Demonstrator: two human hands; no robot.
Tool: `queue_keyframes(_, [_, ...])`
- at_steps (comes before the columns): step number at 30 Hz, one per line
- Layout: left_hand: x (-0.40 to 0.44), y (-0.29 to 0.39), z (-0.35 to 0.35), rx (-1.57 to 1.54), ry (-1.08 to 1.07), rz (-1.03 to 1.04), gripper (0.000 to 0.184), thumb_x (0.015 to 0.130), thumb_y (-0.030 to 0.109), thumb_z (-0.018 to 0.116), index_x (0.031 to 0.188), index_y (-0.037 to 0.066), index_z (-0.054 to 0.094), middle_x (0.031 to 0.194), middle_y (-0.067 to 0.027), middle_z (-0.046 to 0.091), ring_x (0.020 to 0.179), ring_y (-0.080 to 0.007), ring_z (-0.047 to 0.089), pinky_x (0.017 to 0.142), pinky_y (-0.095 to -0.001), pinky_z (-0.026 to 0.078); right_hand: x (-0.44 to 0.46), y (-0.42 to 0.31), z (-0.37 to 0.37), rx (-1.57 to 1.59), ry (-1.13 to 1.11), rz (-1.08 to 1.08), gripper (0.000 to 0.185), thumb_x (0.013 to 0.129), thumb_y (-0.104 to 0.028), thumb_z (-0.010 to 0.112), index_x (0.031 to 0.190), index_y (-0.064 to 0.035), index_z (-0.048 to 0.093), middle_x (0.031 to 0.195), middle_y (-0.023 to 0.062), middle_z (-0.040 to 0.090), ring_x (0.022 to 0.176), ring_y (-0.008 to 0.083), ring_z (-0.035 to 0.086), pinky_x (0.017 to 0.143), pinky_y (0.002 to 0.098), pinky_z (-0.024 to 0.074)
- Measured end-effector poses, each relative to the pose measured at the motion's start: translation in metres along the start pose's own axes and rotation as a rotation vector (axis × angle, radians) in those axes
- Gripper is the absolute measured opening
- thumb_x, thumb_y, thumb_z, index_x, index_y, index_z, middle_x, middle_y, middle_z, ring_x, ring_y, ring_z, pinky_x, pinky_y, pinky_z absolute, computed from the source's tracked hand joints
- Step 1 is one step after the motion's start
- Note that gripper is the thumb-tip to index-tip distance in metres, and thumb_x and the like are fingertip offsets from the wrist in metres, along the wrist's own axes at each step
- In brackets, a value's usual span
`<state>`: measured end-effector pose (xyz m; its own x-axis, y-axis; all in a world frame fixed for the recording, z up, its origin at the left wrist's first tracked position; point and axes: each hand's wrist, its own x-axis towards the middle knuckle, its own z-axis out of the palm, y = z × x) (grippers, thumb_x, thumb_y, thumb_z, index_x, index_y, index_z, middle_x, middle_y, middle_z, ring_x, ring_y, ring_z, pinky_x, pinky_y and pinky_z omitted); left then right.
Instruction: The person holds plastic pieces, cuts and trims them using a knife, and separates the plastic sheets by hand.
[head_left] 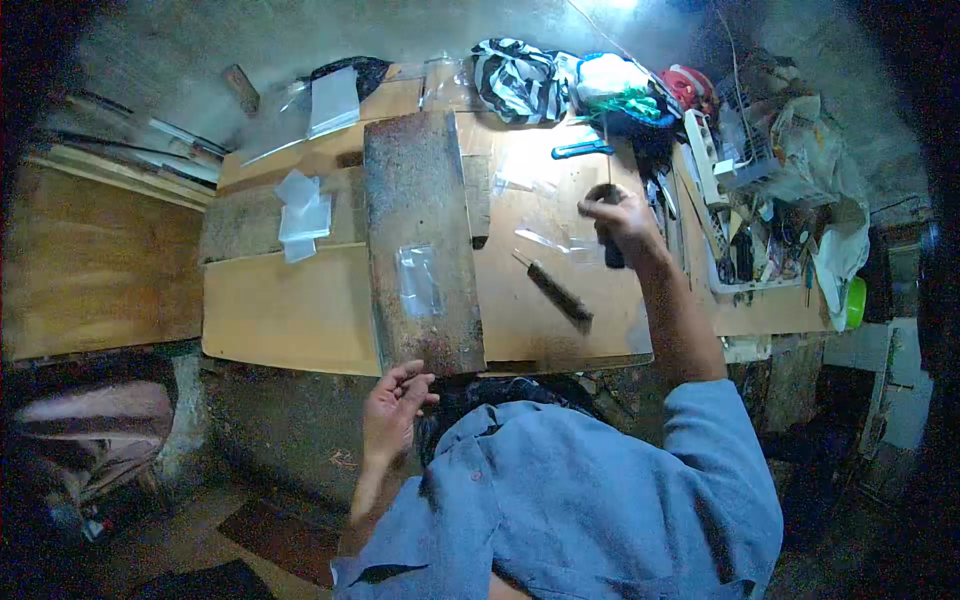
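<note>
A person in a blue-grey shirt sits or stands at a worktable, the right hand closed around a dark-handled tool above the table's right side. A thin line rises just above the fist; from here I cannot tell whether it belongs to the tool. The left hand hangs half open at the table's near edge, fingers loosely bent, nothing visible in them, close to the near end of a long worn board. On that board lies a clear plastic sleeve, well apart from the right hand. More clear packets lie in a loose pile to the board's left. To its right, a second dark-handled tool rests slantwise on the tabletop, its thin metal end toward the board. Beyond the right hand lies a blue cutter, near a black-and-white striped bundle at the back. At far right, a white power strip stands beside cluttered hand tools.
</note>
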<state>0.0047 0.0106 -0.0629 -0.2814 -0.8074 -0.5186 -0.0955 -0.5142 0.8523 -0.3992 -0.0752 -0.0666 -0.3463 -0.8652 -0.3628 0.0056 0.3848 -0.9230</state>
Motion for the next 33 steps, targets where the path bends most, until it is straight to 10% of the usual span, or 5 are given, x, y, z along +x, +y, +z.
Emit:
queue_keyframes(13, [0.004, 0.052, 0.056, -0.023, -0.058, 0.167, 0.021, 0.086, 0.017, 0.063, 0.102, 0.004, 0.061, 0.087, -0.0042, 0.064, 0.077, -0.0128, 0.06, 0.071, -0.0269, 0.047, -0.132, -0.015, 0.103, -0.046, -0.746, -0.05, 0.035, 0.065, 0.007, 0.072, 0.096, -0.0015, 0.058, 0.083, 0.0024, 0.062, 0.079, 0.0087, 0.054, 0.07, 0.0257, 0.0469])
queue_keyframes(16, [0.005, 0.049, 0.046, 0.316, -0.062, 0.276, 0.014, 0.086, 0.011, 0.063, 0.097, 0.002, 0.061, 0.083, -0.0038, 0.065, 0.077, -0.0111, 0.06, 0.068, -0.0238, 0.048, -0.134, -0.013, 0.108, -0.054, -0.753, -0.051, 0.03, 0.07, 0.003, 0.07, 0.096, -0.0015, 0.059, 0.082, 0.0014, 0.06, 0.078, 0.0088, 0.054, 0.07, 0.0257, 0.0467])
queue_keyframes(24, [0.003, 0.05, 0.043, -0.443, 0.137, 0.294, 0.013, 0.085, 0.005, 0.062, 0.097, 0.002, 0.061, 0.078, -0.0055, 0.064, 0.071, -0.0109, 0.06, 0.062, -0.0223, 0.046, -0.141, -0.012, 0.113, 0.297, -0.682, 0.114, 0.026, 0.085, -0.023, 0.064, 0.099, -0.0021, 0.057, 0.084, 0.0024, 0.06, 0.072, 0.0085, 0.054, 0.066, 0.0236, 0.0454])
queue_keyframes(33, [-0.002, 0.06, 0.04, -0.232, 0.231, 0.477, 0.041, 0.085, 0.002, 0.061, 0.124, 0.0, 0.048, 0.084, -0.0072, 0.064, 0.073, -0.0119, 0.061, 0.068, -0.0254, 0.049, -0.157, -0.025, 0.122, 0.621, -0.678, 0.372, 0.025, 0.083, -0.015, 0.064, 0.103, -0.003, 0.053, 0.085, 0.0055, 0.062, 0.074, 0.0121, 0.059, 0.066, 0.0242, 0.0484])
